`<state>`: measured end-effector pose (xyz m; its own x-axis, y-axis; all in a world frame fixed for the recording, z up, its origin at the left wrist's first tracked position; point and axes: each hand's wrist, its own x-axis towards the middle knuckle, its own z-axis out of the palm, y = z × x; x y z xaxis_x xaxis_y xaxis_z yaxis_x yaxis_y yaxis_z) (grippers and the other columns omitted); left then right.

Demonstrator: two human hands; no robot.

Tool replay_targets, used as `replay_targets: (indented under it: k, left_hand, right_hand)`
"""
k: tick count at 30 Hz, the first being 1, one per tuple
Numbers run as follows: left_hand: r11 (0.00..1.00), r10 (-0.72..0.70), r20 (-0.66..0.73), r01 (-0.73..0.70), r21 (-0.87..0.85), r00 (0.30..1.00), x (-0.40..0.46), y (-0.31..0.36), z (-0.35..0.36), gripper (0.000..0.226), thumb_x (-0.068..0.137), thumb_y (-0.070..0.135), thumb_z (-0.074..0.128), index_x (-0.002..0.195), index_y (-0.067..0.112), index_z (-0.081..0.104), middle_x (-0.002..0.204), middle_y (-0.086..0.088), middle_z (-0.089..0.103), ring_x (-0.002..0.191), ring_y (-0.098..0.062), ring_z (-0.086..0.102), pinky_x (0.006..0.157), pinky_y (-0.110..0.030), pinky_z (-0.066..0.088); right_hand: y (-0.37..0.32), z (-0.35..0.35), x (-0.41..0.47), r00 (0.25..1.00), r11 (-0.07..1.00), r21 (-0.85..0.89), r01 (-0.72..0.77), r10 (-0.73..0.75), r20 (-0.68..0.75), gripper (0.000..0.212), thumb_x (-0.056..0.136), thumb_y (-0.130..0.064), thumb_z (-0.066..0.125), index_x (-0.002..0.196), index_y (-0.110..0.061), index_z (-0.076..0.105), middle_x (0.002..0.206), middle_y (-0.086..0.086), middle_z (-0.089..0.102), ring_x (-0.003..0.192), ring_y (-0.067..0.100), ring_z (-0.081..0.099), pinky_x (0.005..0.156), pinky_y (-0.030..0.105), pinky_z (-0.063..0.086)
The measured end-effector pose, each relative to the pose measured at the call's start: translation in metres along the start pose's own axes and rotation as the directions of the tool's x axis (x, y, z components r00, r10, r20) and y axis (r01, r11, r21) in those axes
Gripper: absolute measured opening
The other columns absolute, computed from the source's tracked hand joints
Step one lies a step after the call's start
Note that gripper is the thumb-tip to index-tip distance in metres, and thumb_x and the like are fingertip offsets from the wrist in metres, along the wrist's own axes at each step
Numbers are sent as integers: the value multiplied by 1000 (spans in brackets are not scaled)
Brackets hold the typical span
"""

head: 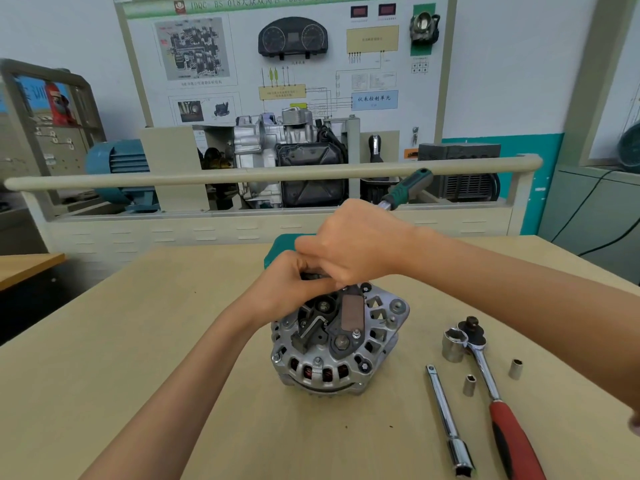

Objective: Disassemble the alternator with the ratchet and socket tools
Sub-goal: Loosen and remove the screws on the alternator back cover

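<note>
Right hand (349,242) is wrapped round a green-handled ratchet (407,188), handle sticking up and away, head down at the far top edge of the alternator (337,341). Left hand (291,282) has its fingers curled on the tool head there. Alternator sits mid-table (138,341), red-handled ratchet (498,389), extension bar (446,417) and loose sockets (469,385) to its right

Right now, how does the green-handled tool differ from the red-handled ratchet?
The green-handled tool is held in the right hand above the alternator; the red-handled ratchet lies unheld on the table. The first has a green and black handle, the second a red and black one. Both have bright metal shafts.
</note>
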<state>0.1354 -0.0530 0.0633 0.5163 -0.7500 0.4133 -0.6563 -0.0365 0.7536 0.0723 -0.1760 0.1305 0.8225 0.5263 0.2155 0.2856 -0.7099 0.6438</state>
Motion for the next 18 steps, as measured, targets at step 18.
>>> replay_targets:
  k: [18]
  left_hand:
    - [988, -32, -66, 42, 148, 997, 16, -3, 11, 30, 77, 7, 73, 53, 12, 54, 53, -7, 53, 53, -6, 39, 49, -20, 30]
  right_hand:
    - [-20, 0, 0, 882, 882, 18, -471, 470, 35, 20, 87, -15, 45, 105, -10, 51, 65, 2, 45, 45, 17, 25, 41, 26, 13]
